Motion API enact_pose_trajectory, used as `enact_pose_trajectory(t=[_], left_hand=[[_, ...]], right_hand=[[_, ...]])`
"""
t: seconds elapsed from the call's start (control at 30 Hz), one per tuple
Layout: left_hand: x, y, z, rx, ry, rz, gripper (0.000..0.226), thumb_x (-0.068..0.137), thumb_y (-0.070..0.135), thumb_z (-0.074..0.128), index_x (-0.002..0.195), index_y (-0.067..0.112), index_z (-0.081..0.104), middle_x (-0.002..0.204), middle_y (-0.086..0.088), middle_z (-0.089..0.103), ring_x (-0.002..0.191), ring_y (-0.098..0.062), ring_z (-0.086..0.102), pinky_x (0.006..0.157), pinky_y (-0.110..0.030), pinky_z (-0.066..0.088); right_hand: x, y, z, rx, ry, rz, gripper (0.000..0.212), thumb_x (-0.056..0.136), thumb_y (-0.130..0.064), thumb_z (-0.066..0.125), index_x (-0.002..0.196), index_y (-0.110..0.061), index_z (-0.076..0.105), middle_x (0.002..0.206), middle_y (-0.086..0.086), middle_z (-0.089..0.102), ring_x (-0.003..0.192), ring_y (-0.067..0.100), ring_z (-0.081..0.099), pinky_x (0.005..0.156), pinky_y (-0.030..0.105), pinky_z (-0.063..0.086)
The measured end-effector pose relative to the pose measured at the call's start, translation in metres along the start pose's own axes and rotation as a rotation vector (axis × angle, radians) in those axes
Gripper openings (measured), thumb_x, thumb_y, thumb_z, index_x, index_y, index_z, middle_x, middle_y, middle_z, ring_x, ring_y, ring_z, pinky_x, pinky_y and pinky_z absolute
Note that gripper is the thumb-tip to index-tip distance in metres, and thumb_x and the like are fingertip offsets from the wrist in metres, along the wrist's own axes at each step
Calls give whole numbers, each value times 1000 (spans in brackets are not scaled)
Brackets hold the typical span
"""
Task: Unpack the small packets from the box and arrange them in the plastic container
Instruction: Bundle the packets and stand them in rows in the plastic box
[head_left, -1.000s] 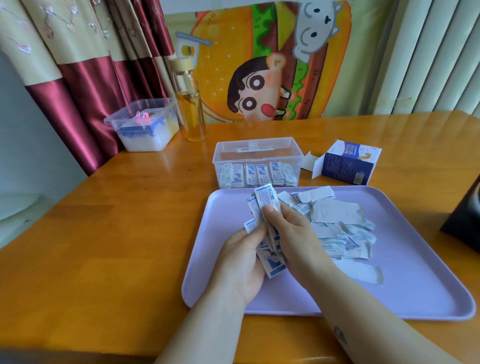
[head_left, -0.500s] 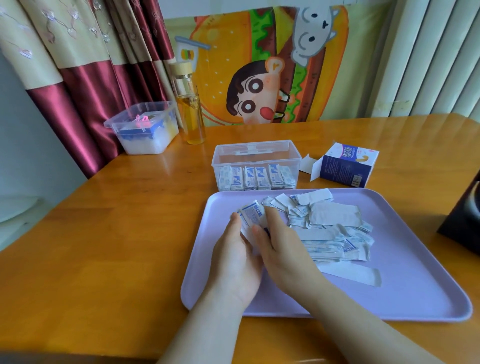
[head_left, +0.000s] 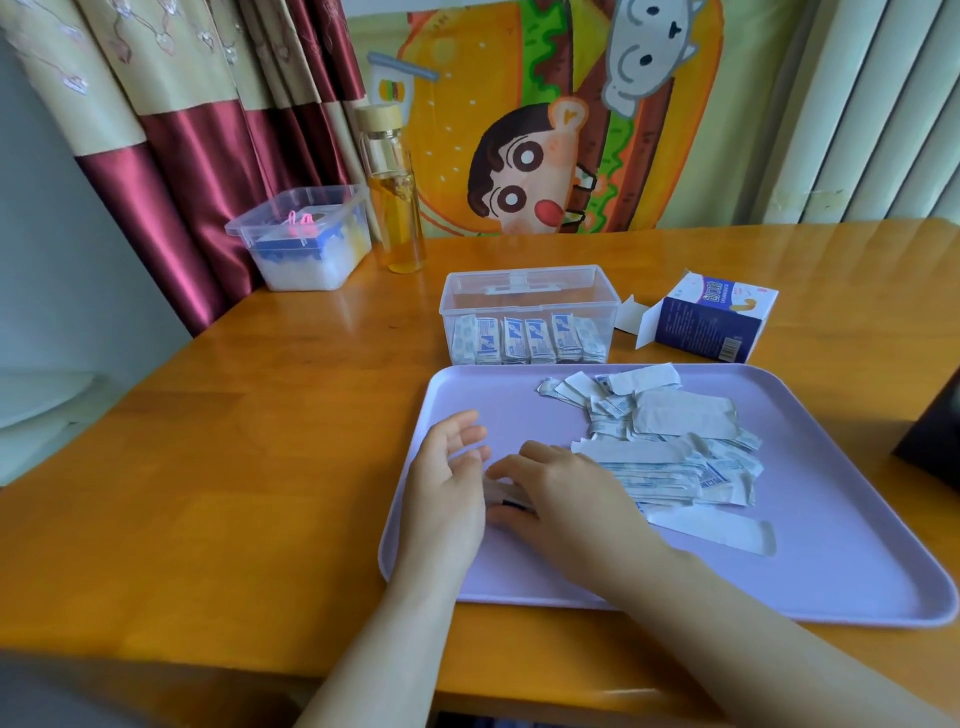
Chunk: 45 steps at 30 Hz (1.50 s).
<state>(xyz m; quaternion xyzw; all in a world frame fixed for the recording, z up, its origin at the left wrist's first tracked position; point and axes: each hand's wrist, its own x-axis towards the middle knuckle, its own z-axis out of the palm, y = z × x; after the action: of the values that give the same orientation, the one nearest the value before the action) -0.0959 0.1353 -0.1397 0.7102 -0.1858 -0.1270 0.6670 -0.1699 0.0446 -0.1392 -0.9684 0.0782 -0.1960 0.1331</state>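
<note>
Left hand (head_left: 452, 493) over the left part of the lilac tray (head_left: 831, 582), fingers loosely spread, palm turned inward, holding nothing. Right hand (head_left: 571, 504) just beside it, low on the tray, fingers pointing left over a small stack (head_left: 500, 491) of packets. Thumb on the stack's near side, fingers on its far side; cannot tell whether pinching it or merely resting on it. Loose pile (head_left: 670, 457) of packets in the tray's middle, reaching toward its far edge and meeting the right hand's back. One long white strip (head_left: 722, 532) flat on the tray, on the near side of the pile. Clear container (head_left: 530, 291) on the table (head_left: 208, 493) just beyond the tray's far edge, open, with a row (head_left: 530, 340) of packets standing upright along its near wall. Box (head_left: 711, 325) on its side to the container's right, flap open. Toward the table's far left corner, a tub (head_left: 306, 244) and a bottle (head_left: 397, 208) of amber liquid.
</note>
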Motion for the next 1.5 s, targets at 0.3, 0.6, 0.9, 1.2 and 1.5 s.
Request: enact_pose_trajectory(t=[0.3, 0.6, 0.9, 1.2, 1.5], left_hand=[[-2, 4, 0, 130, -47, 11, 47, 95, -3, 29, 104, 36, 55, 102, 18, 55, 85, 1, 57, 60, 2, 38], [-2, 16, -10, 312, -368, 65, 21, 99, 24, 42, 107, 37, 58, 107, 14, 63, 98, 2, 57, 77, -3, 41], [34, 56, -19, 674, -391, 370, 22, 100, 15, 38, 98, 16, 59, 88, 2, 58, 78, -4, 57, 71, -20, 43], [94, 104, 3, 392, -296, 309, 20, 102, 27, 33, 105, 23, 52, 82, 3, 58, 74, -13, 58, 83, -45, 52], [189, 116, 8, 1027, -263, 413, 28, 98, 18, 39, 117, 21, 59, 117, 2, 63, 105, -16, 56, 89, -32, 45]], right_hand=[[-8, 4, -2, -74, -132, 78, 28, 95, -42, 44, 105, -17, 52, 101, 1, 54, 94, 26, 57, 62, 31, 31], [1, 6, -17, -57, -88, 24, 31, 96, -41, 43, 122, -23, 49, 100, -1, 55, 92, 24, 59, 65, 33, 40], [53, 17, -84, 48, -47, 12, 26, 82, -43, 66, 79, -17, 61, 69, -4, 53, 62, 15, 49, 56, 29, 40], [131, 33, -102, 967, 162, 267, 7, 87, -9, 64, 94, -7, 65, 83, 10, 70, 67, 11, 65, 69, 24, 57], [218, 89, -87, 751, -85, 575, 14, 88, -10, 63, 102, -7, 63, 86, 5, 66, 77, 13, 62, 77, 27, 53]])
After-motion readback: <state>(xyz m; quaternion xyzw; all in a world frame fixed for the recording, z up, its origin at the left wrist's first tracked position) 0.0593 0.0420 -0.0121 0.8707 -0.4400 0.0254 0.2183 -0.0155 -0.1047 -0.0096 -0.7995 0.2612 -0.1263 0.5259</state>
